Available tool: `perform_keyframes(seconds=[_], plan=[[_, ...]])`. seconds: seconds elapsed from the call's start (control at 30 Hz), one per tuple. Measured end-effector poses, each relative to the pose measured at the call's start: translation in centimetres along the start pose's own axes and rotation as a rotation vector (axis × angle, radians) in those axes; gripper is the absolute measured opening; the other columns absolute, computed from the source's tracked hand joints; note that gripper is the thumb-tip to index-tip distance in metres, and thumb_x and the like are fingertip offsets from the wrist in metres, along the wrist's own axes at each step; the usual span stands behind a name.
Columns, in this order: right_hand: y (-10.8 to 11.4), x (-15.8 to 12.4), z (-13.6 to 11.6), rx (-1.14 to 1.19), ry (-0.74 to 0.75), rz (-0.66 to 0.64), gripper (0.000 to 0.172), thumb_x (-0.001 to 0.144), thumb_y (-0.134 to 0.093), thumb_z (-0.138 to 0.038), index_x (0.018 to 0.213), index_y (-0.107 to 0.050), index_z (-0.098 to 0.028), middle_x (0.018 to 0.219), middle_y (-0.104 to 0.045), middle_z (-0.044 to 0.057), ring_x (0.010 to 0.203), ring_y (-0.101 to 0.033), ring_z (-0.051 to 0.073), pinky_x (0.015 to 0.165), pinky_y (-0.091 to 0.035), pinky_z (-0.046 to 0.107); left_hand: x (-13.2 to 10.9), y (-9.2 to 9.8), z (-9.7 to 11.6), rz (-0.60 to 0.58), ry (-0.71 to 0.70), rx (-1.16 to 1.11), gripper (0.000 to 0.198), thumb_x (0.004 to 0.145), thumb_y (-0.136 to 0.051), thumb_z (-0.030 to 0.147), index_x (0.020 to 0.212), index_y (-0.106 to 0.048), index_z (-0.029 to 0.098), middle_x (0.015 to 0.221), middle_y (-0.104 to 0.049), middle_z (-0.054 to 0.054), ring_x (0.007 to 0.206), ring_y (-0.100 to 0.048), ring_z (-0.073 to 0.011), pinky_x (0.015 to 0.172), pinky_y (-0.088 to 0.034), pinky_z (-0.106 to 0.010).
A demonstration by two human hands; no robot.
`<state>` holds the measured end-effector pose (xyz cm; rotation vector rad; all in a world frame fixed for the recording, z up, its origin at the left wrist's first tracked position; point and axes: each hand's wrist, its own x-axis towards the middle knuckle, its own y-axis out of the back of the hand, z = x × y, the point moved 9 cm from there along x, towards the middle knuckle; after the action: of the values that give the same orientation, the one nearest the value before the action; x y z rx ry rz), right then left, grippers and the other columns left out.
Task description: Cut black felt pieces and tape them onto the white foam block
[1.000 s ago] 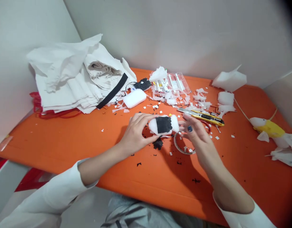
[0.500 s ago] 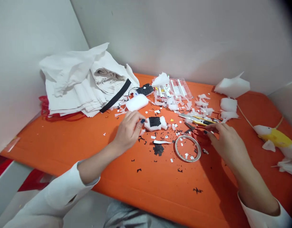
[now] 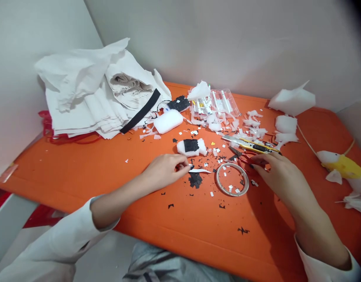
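Observation:
My left hand point(image 3: 171, 169) pinches the end of a white tape strip point(image 3: 201, 170) that runs to a tape roll point(image 3: 232, 192) lying flat. Just beyond that hand lies a small white foam fish shape point(image 3: 201, 145) with black scale-like pieces point(image 3: 191, 145) across its middle. A heap of cut black pieces point(image 3: 195, 179) sits below the strip. My right hand point(image 3: 274, 168) is closed on the red handles of a pair of scissors point(image 3: 245, 157); the blades lie low over the table, pointing left. Beside them is a yellow box cutter point(image 3: 251, 145).
White cloth or paper sheets point(image 3: 86, 98) are piled at the left back with a black strip point(image 3: 141, 111) on them. A marker case point(image 3: 224, 102), a white foam block point(image 3: 168, 121) and foam scraps point(image 3: 253, 129) lie behind. A yellow-and-white fish point(image 3: 342, 164) is at right.
My left hand has moved from beside the foam fish shape down toward me and pinched the tape strip's end. My right hand stays at the scissors. The view has shifted slightly.

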<state>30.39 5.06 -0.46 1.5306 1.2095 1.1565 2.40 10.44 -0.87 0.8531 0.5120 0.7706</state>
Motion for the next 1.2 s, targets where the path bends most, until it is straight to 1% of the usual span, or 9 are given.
perform_keyframes(seconds=[0.17,0.27,0.43,0.53,0.63,0.77,0.87,1.0,1.2], plan=[[-0.4,0.1,0.3,-0.006,0.024,-0.006,0.02,0.087,-0.054,-0.033,0.097,-0.066,-0.021,0.101,-0.068,0.012,0.084,-0.063,0.029,0.066,-0.046,0.038,0.3,0.0,-0.8,-0.029,0.067,0.034,0.03,0.094,-0.037,0.03,0.071,-0.055,0.021,0.074,-0.067,0.001,0.067,-0.061,-0.0155,0.059,-0.037,-0.025],[1.0,0.0,-0.5,-0.039,0.009,0.056,0.02,0.088,-0.056,-0.034,0.102,-0.064,-0.021,0.104,-0.067,0.011,0.09,-0.063,0.029,0.066,-0.046,0.037,0.4,0.9,-1.0,0.035,0.09,0.107,0.027,0.094,-0.036,0.029,0.079,-0.056,0.021,0.079,-0.066,0.0,0.07,-0.061,-0.0169,0.062,-0.036,-0.026],[3.4,-1.1,-6.5,0.149,0.203,0.231,0.012,0.092,-0.056,-0.03,0.1,-0.062,-0.022,0.093,-0.068,0.008,0.09,-0.06,0.026,0.077,-0.047,0.038,0.2,1.1,-1.2,0.03,0.128,0.081,0.028,0.094,-0.039,0.037,0.081,-0.059,0.022,0.079,-0.067,0.0,0.071,-0.06,-0.0171,0.061,-0.036,-0.026],[2.0,-2.2,-10.7,0.215,0.384,0.165,0.014,0.094,-0.053,-0.023,0.106,-0.06,-0.022,0.1,-0.068,0.008,0.096,-0.059,0.027,0.083,-0.047,0.04,0.0,-0.5,-0.9,-0.096,0.133,-0.023,0.031,0.092,-0.043,0.042,0.076,-0.061,0.022,0.076,-0.068,0.001,0.07,-0.062,-0.0162,0.061,-0.037,-0.024],[0.5,-2.7,-12.6,0.232,0.436,0.112,0.022,0.094,-0.05,-0.019,0.114,-0.059,-0.02,0.102,-0.067,0.009,0.095,-0.056,0.027,0.083,-0.047,0.041,-0.2,-1.1,-0.4,-0.078,0.107,-0.14,0.021,0.089,-0.052,0.039,0.082,-0.063,0.023,0.08,-0.07,0.003,0.074,-0.063,-0.0145,0.064,-0.04,-0.023],[0.4,-2.1,-13.4,0.321,0.417,0.051,0.026,0.095,-0.046,-0.017,0.118,-0.058,-0.019,0.108,-0.066,0.01,0.1,-0.054,0.026,0.087,-0.045,0.041,-0.3,-0.7,0.3,-0.013,0.041,-0.21,0.015,0.089,-0.053,0.032,0.084,-0.064,0.022,0.081,-0.07,0.003,0.072,-0.062,-0.0125,0.065,-0.042,-0.022],[-0.3,-0.9,-14.1,0.379,0.404,-0.098,0.026,0.096,-0.047,-0.023,0.12,-0.058,-0.022,0.113,-0.066,0.008,0.105,-0.052,0.027,0.09,-0.043,0.043,-0.4,-0.3,1.1,0.023,-0.036,-0.211,0.013,0.089,-0.054,0.028,0.088,-0.065,0.021,0.085,-0.07,0.001,0.072,-0.062,-0.0124,0.066,-0.043,-0.022],[-2.1,-0.1,-15.4,0.479,0.447,-0.341,0.016,0.096,-0.05,-0.033,0.095,-0.063,-0.025,0.098,-0.069,0.003,0.096,-0.056,0.023,0.089,-0.041,0.04,-0.4,-0.2,1.6,0.032,-0.077,-0.261,0.012,0.09,-0.055,0.026,0.09,-0.066,0.02,0.089,-0.072,0.0,0.073,-0.063,-0.0122,0.067,-0.045,-0.021],[-2.2,0.0,-15.9,0.58,0.477,-0.376,0.015,0.094,-0.052,-0.037,0.094,-0.057,-0.024,0.1,-0.062,0.004,0.097,-0.053,0.021,0.088,-0.042,0.036,-0.6,-0.4,2.2,0.04,-0.121,-0.246,0.012,0.09,-0.058,0.026,0.087,-0.068,0.019,0.084,-0.071,0.0,0.075,-0.063,-0.0128,0.07,-0.044,-0.022]])
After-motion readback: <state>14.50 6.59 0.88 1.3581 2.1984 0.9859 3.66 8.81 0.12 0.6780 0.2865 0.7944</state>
